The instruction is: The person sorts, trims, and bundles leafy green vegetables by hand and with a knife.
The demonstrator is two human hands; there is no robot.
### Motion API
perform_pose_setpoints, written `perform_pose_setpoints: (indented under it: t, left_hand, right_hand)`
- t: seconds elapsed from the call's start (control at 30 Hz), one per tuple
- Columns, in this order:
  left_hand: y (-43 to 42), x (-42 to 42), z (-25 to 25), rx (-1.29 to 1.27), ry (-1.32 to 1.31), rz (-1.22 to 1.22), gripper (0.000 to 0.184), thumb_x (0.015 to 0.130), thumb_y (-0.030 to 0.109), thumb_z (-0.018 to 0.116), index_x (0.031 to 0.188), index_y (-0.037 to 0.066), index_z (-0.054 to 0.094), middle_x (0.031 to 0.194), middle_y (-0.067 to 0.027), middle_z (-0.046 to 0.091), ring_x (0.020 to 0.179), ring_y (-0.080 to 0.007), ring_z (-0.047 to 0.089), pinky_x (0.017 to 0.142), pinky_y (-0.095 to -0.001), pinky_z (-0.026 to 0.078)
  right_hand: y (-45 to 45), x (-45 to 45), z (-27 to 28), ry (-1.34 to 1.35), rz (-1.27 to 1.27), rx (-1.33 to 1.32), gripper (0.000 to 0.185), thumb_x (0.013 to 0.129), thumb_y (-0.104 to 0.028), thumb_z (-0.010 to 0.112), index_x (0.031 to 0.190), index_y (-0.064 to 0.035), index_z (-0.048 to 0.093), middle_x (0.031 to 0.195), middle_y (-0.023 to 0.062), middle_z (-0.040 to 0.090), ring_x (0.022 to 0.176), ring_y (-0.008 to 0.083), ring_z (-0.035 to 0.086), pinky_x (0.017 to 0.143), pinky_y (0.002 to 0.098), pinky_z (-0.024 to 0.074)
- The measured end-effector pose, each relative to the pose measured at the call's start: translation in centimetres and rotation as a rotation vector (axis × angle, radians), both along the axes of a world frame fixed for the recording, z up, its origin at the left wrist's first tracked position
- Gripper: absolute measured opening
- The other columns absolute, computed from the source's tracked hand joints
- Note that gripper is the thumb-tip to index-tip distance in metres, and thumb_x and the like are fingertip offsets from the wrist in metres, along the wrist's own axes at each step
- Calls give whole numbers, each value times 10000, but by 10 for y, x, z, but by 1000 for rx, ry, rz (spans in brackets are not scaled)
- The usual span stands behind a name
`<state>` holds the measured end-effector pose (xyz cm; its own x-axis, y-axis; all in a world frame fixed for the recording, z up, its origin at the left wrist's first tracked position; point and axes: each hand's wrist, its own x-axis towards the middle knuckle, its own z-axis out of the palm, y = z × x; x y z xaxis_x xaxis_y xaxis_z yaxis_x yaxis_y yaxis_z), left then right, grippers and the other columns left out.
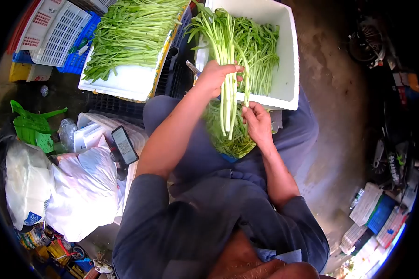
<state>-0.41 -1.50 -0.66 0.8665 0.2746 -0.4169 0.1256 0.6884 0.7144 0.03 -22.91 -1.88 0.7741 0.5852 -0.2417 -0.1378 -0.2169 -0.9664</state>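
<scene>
My left hand (214, 77) is closed around a bunch of water spinach (228, 88), its leaves at the top and pale cut stems hanging down. Below and to the right, my right hand (257, 122) pinches the lower end of a single stalk (246, 83) alongside the bunch. Behind my hands, a white foam box (284, 69) holds more leafy stalks (263, 51). Beneath the stem ends, loose green trimmings (230, 135) lie in a container between my legs. A narrow flat object (192, 67) shows beside my left hand; I cannot tell what it is.
Rows of greens (130, 35) lie on a white foam slab (130, 86) at the upper left, near plastic baskets (67, 32). A phone (124, 145) rests on a bin beside white plastic bags (86, 190). Wet floor (333, 121) extends on the right, with stacked crates (381, 214) beyond.
</scene>
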Motion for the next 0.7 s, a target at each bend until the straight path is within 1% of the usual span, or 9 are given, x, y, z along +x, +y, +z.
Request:
perform_pose_setpoints:
  t: [0.03,0.17,0.2,0.33,0.37,0.5,0.6,0.63,0.7]
  left_hand:
    - [-3,1,1,-19,17,-4,303,889,74,716,1161,-12,617,976,-117,683,792,-246,692,643,-376,589]
    - [-2,8,-17,-77,-33,-67,298,915,69,673,1189,-24,599,1040,-151,687,882,-284,699,677,-420,601]
    - [-1,6,-11,-87,-39,-93,296,920,67,663,1193,-27,597,1053,-158,688,904,-292,699,686,-429,604]
    - [-1,0,3,-156,-9,-101,318,928,73,638,1211,-60,579,1144,-208,679,1011,-324,690,770,-483,618]
    - [-2,-3,5,-183,-32,-114,374,925,85,641,1254,-74,558,1194,-224,664,1069,-331,675,837,-508,607]
    - [7,-6,8,-261,-119,-172,517,920,111,654,1371,-73,482,1238,-241,646,1130,-349,656,924,-509,582]
    - [19,-10,13,-285,-249,-212,557,921,105,647,1415,-53,445,1234,-244,649,1108,-348,669,914,-502,586]
    - [23,-13,20,-245,-251,-211,580,921,97,636,1445,-26,420,1177,-226,665,1042,-332,692,885,-489,597]
    - [33,-14,23,-171,-298,-139,596,901,82,669,1432,-43,431,1101,-206,676,951,-307,706,825,-458,611]
  right_hand:
    - [2,2,4,39,-31,13,176,995,-134,615,1082,12,657,770,-10,600,662,63,530,612,221,443]
    - [9,1,-1,14,-57,43,203,1003,-139,597,1098,23,676,774,-12,610,671,61,528,620,223,448]
    - [9,0,-6,-57,-53,-9,221,999,-138,593,1148,-2,684,773,-30,620,653,33,507,585,216,425]
    - [10,-3,-9,-128,-23,6,247,997,-128,585,1178,9,683,885,30,655,744,79,570,667,244,476]
    - [11,-4,-8,-156,-22,6,251,997,-125,583,1181,12,683,910,45,661,770,91,585,689,253,488]
    - [18,-5,7,-63,-7,15,253,986,-113,583,1181,10,686,976,102,679,883,143,622,805,290,504]
    - [25,2,5,-238,70,54,234,1002,-120,596,1174,20,673,867,-6,639,732,82,532,675,250,473]
    - [28,4,11,-256,98,31,235,998,-120,602,1173,22,670,886,10,649,762,99,557,715,260,481]
    - [33,19,3,-281,172,84,246,995,-130,611,1183,15,672,898,21,657,776,107,570,739,266,490]
